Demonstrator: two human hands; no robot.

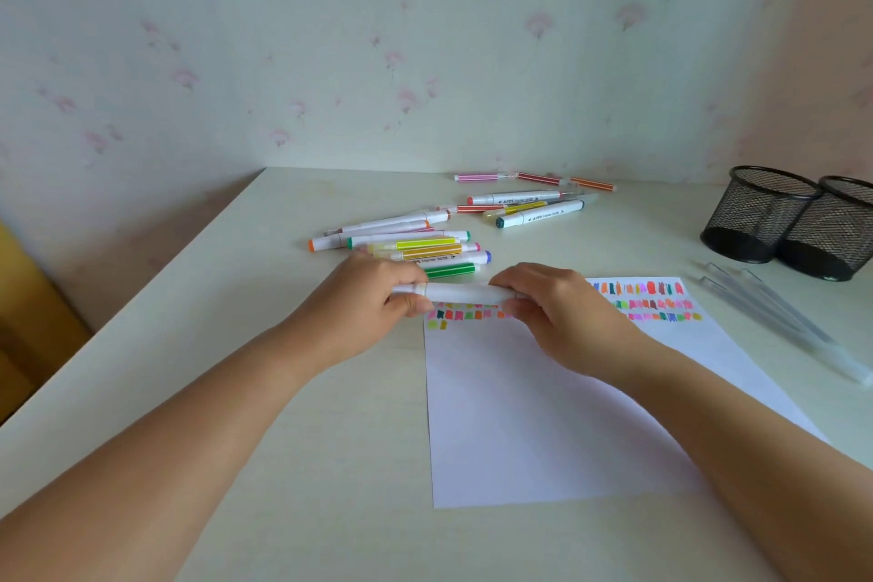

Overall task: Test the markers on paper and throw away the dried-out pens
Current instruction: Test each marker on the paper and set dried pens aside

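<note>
A white marker (460,291) lies level between both hands, just above the top edge of the white paper (534,416). My left hand (373,298) grips its left end, where the cap sits, and my right hand (552,307) grips its right end. Rows of small coloured test strokes (647,302) run along the top of the paper, partly hidden by my hands. A pile of coloured markers (415,246) lies just beyond my left hand. A second loose group of markers (529,203) lies farther back near the wall.
Two black mesh pen cups (760,217) stand together at the right side of the desk. Several clear pens (779,312) lie in front of them, right of the paper. The desk's left edge (156,269) runs diagonally; the wall is close behind.
</note>
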